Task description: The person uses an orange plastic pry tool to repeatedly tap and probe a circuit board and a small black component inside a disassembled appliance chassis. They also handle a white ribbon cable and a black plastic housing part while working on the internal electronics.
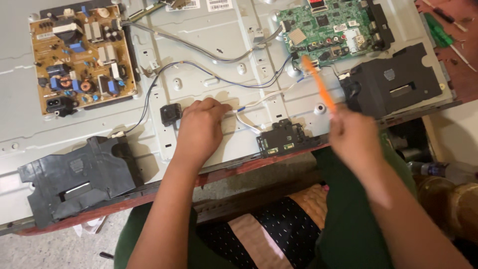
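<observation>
the left hand [200, 130] lies knuckles up on the grey metal back panel [209, 30] of an opened flat television, its fingers curled down and pressing on the flat white ribbon cable [247, 123] that runs along the panel; whether anything is pinched between the fingers cannot be told. just left of that hand sits a small black square module [171, 114], touching or almost touching the thumb side. the right hand [352, 135] is blurred, closed in a grip around the lower end of an orange screwdriver [319, 84], whose shaft slants up and left so that its tip lies at the lower edge of the green main board [328, 27]. between the two hands, at the panel's near edge, is a small black board with connectors [285, 136], where the ribbon cable ends. a brown power supply board [82, 57] is fixed at the panel's far left, and thin blue and black wires [219, 77] run from beside it across the panel to the main board. two black speaker boxes sit on the panel, one at lower left [74, 177] and one at right [393, 79], just beside the right hand. a green-handled screwdriver [439, 31] lies on the red table [465, 69] past the right edge of the panel, well apart from both hands
</observation>
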